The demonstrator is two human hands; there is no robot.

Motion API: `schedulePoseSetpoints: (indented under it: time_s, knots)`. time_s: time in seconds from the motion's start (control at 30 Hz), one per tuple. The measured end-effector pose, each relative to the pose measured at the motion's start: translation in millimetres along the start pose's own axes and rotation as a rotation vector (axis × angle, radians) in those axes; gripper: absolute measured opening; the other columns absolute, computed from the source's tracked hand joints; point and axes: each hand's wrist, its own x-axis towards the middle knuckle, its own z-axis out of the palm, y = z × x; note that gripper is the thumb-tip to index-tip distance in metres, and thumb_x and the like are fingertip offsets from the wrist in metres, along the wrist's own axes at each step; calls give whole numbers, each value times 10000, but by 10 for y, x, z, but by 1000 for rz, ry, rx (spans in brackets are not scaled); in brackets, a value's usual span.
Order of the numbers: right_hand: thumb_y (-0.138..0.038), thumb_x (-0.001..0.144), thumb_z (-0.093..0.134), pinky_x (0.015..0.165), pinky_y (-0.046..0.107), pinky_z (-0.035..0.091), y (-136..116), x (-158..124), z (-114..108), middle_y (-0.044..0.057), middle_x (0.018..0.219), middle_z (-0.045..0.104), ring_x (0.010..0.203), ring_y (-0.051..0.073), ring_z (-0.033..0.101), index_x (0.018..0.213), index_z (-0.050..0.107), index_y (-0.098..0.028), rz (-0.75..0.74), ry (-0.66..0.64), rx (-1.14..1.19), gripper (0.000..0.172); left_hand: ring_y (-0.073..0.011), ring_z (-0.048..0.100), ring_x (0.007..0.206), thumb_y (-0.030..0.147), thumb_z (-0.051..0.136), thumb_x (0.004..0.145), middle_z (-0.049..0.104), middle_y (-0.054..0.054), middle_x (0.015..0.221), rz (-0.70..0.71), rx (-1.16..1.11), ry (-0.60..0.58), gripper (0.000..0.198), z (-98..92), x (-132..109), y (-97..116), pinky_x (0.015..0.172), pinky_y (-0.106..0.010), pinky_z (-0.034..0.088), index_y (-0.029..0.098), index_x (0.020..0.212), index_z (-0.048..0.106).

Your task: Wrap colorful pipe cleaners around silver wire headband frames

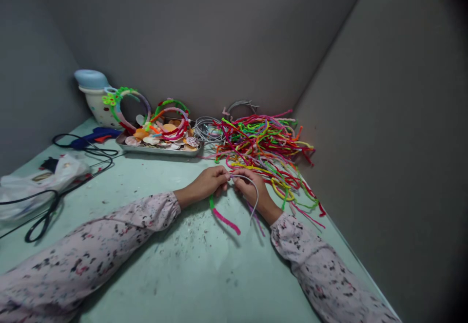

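Both hands meet over the middle of the table, fingertips almost touching. My left hand (212, 181) is closed, pinching the end of a thin grey wire (257, 194). My right hand (252, 186) is closed on the same wire just beside it; the wire's free part arcs over that hand and down toward me. Below my left hand hangs a pink and green pipe cleaner (226, 220); whether the fingers hold it is hidden. A purple pipe cleaner (258, 223) sticks out beneath my right hand, its upper part covered.
A pile of coloured pipe cleaners (263, 140) lies behind my right hand, next to coiled grey wire (208, 130). A metal tray (161, 151) holds shells and wrapped headbands (178, 130). Leftward are a blue-lidded container (95, 101), a blue tool (95, 137), black cable (54, 206) and plastic bag (54, 179).
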Motion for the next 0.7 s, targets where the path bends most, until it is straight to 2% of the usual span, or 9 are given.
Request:
schedulePoseSetpoints:
  time_s: [0.17, 0.4, 0.7]
  knots:
    - [-360, 796, 586, 515, 238, 421, -22, -8, 5, -4, 676, 612, 557, 129, 532, 904, 635, -195, 37, -13, 26, 202, -52, 446, 395, 418, 514, 836, 567, 32, 601, 3, -6, 6, 266, 15, -12, 22, 386, -166, 318, 162, 762, 503]
    - [-339, 784, 603, 520, 248, 433, -70, 3, -3, -6, 658, 607, 549, 133, 545, 881, 632, -189, 74, -25, 89, 181, -45, 444, 390, 407, 504, 853, 577, 21, 616, 9, -33, 11, 267, 24, -24, 31, 376, -157, 309, 155, 766, 507]
    - [-334, 778, 614, 532, 267, 455, -14, 16, -31, 9, 704, 621, 568, 142, 552, 906, 628, -206, 50, -53, 154, 182, -41, 433, 374, 361, 544, 835, 591, 11, 616, -43, -210, -14, 228, 43, -10, 57, 370, -162, 305, 149, 764, 504]
